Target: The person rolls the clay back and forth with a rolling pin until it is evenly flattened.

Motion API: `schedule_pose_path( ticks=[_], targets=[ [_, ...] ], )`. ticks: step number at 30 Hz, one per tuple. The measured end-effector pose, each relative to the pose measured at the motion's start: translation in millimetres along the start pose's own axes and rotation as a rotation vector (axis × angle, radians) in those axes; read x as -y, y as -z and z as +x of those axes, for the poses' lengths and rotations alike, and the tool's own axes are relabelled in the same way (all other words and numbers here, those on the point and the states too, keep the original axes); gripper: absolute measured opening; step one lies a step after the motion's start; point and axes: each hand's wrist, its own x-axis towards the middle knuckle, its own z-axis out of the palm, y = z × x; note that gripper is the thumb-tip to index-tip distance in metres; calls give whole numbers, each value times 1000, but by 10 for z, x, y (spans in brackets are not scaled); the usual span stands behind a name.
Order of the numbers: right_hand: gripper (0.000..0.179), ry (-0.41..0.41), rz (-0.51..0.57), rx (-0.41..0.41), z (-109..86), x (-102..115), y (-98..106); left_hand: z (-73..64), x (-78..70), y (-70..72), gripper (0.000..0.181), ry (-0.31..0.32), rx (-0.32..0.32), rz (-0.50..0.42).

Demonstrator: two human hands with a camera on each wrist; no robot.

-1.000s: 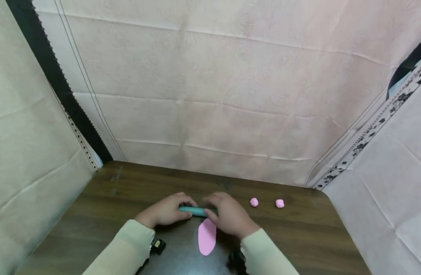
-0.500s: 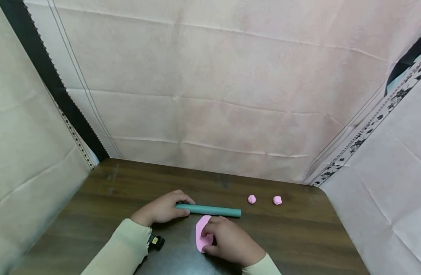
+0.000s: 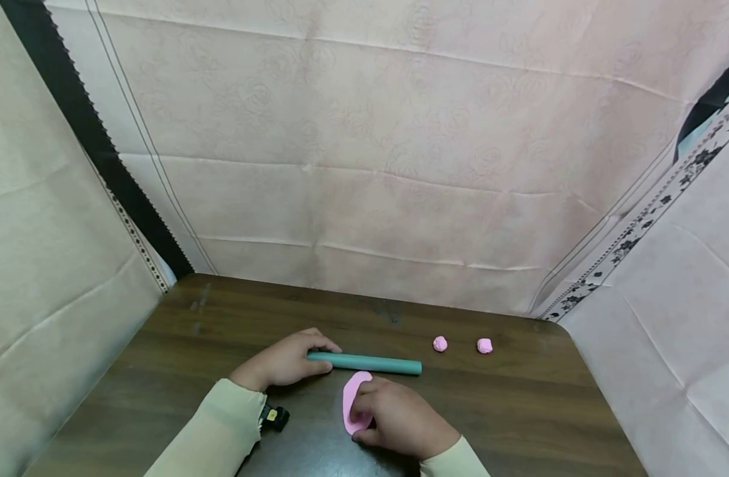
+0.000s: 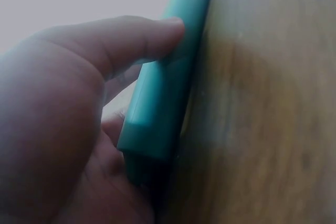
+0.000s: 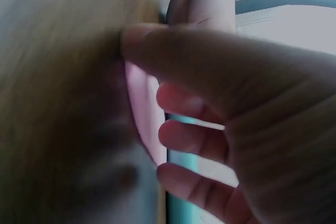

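Note:
My left hand [image 3: 287,361] grips the left end of a teal rolling pin [image 3: 376,364], a plain smooth rod lying crosswise over the table. In the left wrist view its thumb lies along the top of the rolling pin [image 4: 163,87]. Just nearer than the rod is a flat oval of pink modelling clay [image 3: 350,401]. My right hand [image 3: 400,417] has thumb and fingers at the clay's right and near edge, pinching it. The right wrist view shows the thumb over the edge of the pink clay [image 5: 144,108], the other fingers curled beside it. Part of the clay is hidden under the hand.
Two small pink clay lumps, a left one [image 3: 439,344] and a right one [image 3: 485,346], sit at the back right of the brown wooden table [image 3: 519,411]. Pale cloth [image 3: 370,165] hangs behind the table and along both sides.
My right hand has let go of the rolling pin's right end and come down to the clay, pinching its edge. My left hand stays on the rolling pin.

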Motion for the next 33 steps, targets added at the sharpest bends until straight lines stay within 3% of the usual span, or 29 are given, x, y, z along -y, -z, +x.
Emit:
schedule_pose_path(
  ticks=[4, 10, 15, 25, 33],
  targets=[
    [10, 52, -27, -35, -6, -2, -6, -4, 11, -8, 26, -2, 0, 2],
    [13, 53, -38, -15, -25, 10, 5, 1, 35, -20, 28, -4, 1, -2],
    [10, 87, -90, -51, -16, -5, -18, -2, 23, -3, 27, 2, -2, 0],
    [12, 67, -62, 8, -5, 3, 15, 20, 32, 2, 31, 4, -5, 15],
    [18, 103, -116, -87, 11, 2, -30, 27, 48, -11, 31, -3, -4, 17]
  ],
)
